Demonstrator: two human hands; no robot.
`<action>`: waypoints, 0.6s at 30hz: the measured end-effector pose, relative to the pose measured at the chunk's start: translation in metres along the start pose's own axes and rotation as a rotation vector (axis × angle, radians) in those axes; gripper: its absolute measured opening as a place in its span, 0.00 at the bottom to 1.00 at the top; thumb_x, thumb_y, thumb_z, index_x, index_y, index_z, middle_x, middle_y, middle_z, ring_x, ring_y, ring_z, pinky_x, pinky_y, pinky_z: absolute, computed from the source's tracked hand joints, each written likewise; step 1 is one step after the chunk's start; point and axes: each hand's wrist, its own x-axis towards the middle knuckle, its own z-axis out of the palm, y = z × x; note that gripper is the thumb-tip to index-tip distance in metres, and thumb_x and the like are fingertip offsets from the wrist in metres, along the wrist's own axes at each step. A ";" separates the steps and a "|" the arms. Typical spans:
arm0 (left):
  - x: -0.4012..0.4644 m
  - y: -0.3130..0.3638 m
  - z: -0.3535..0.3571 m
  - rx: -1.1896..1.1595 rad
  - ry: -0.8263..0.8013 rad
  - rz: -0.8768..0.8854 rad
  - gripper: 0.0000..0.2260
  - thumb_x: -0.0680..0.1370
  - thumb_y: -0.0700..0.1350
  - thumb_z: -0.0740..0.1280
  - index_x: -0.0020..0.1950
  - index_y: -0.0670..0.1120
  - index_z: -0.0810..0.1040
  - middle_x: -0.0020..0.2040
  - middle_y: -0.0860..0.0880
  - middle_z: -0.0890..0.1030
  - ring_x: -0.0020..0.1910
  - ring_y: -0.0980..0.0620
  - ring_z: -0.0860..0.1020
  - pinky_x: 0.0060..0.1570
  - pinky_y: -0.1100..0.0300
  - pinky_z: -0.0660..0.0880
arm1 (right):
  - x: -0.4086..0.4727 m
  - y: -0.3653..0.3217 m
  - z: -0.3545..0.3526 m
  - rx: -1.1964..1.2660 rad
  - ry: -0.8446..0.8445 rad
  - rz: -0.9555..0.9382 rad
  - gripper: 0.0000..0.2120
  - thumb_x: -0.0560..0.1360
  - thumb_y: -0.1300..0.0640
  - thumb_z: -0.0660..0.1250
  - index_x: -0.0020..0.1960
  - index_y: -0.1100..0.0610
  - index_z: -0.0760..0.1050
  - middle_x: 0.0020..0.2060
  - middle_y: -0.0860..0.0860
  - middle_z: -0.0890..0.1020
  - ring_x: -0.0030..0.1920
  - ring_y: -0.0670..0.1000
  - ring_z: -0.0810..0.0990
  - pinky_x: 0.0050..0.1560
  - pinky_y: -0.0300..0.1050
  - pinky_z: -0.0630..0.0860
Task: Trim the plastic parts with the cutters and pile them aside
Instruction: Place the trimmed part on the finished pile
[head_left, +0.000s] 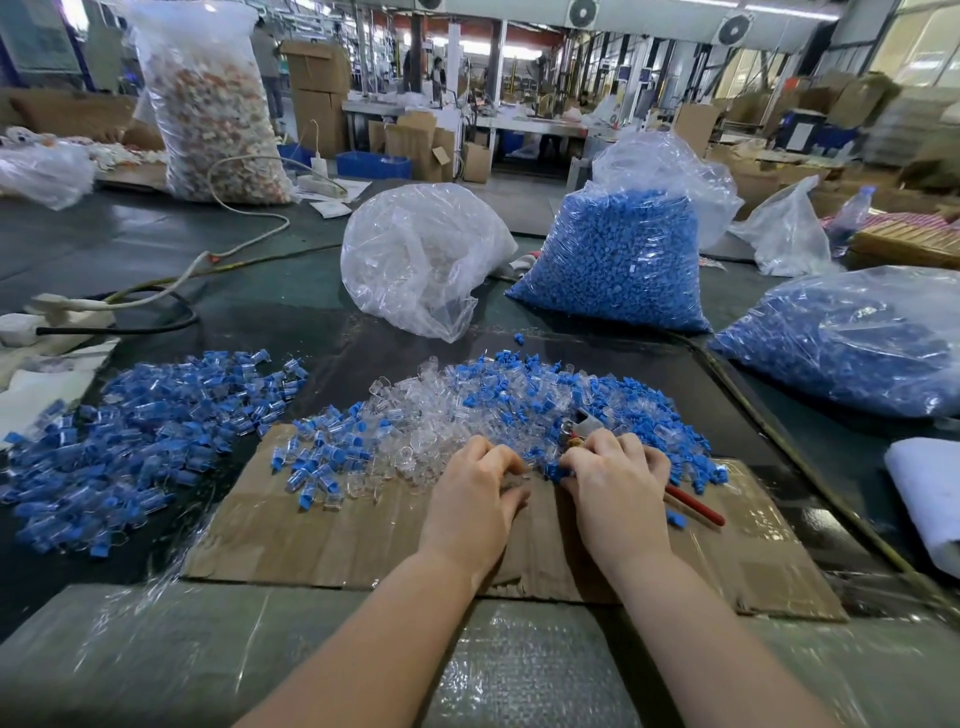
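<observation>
Hands meet over a flat sheet of cardboard (363, 535) on a dark table (156, 239). In the head view, the left hand (475, 491) has its fingers curled down into the heap of loose plastic parts (467, 410); what it holds, if anything, is too small to tell. The right hand (615, 486) is curled round the cutters (693, 506), whose red handle sticks out to the right while a pale tip shows above the knuckles. The parts are tiny, some clear like glass and some bright blue, too many to count. A second pile (135, 436), mostly blue with clear bits, lies apart to the left, half off the cardboard. Behind stand two clear bags full of blue pieces (618, 260) (852, 348) and one clear bag (421, 260) that looks nearly see-through.
</observation>
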 end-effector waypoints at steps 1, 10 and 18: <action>0.000 0.000 0.000 -0.002 0.007 0.000 0.08 0.74 0.46 0.69 0.53 0.48 0.77 0.48 0.55 0.71 0.51 0.56 0.70 0.52 0.68 0.65 | 0.000 -0.002 0.001 0.007 0.004 0.003 0.09 0.79 0.54 0.60 0.55 0.46 0.77 0.53 0.45 0.73 0.56 0.50 0.67 0.59 0.48 0.56; -0.001 0.000 0.001 0.026 -0.011 0.013 0.12 0.77 0.44 0.66 0.60 0.48 0.77 0.47 0.54 0.70 0.51 0.56 0.71 0.54 0.66 0.68 | -0.008 -0.017 0.014 0.080 0.037 0.024 0.07 0.79 0.56 0.56 0.52 0.48 0.71 0.51 0.44 0.75 0.55 0.49 0.70 0.56 0.48 0.57; -0.002 0.000 0.000 -0.018 0.011 -0.003 0.08 0.77 0.46 0.66 0.54 0.47 0.78 0.45 0.57 0.68 0.44 0.60 0.70 0.46 0.71 0.64 | -0.017 -0.017 0.012 0.329 0.216 0.028 0.06 0.72 0.62 0.70 0.39 0.56 0.75 0.32 0.49 0.78 0.37 0.54 0.76 0.45 0.47 0.63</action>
